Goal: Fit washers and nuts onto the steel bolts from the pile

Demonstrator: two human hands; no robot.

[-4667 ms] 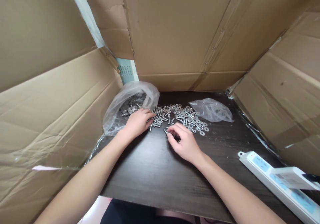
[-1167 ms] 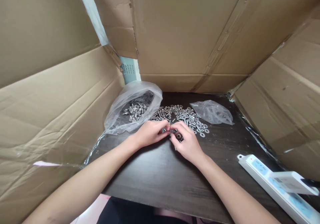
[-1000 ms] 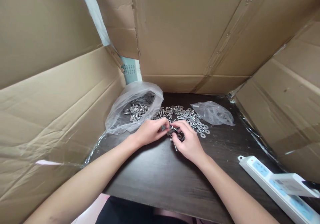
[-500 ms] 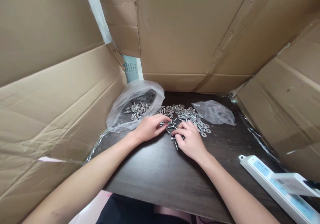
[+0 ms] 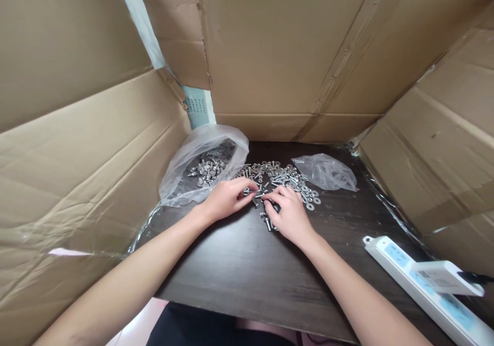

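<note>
A dark wood-grain table [image 5: 239, 263] carries everything. Toward its far edge lies a loose scatter of bolts, nuts and washers [image 5: 283, 179]. At the left of it sits an open clear plastic bag [image 5: 193, 163] with more bolts inside; at the right lies a smaller crumpled bag [image 5: 326, 172], apparently almost empty. A white power strip [image 5: 420, 281] rests at the near right corner.

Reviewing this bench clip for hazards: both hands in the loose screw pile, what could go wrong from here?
1. The small parts between the left hand and right hand could slip and roll on the dark table.
2. Loose screws and washers lie scattered, so a forearm sweep might push some off.
3. The open bag of screws sags sideways beside the left hand and could spill if nudged.
</note>
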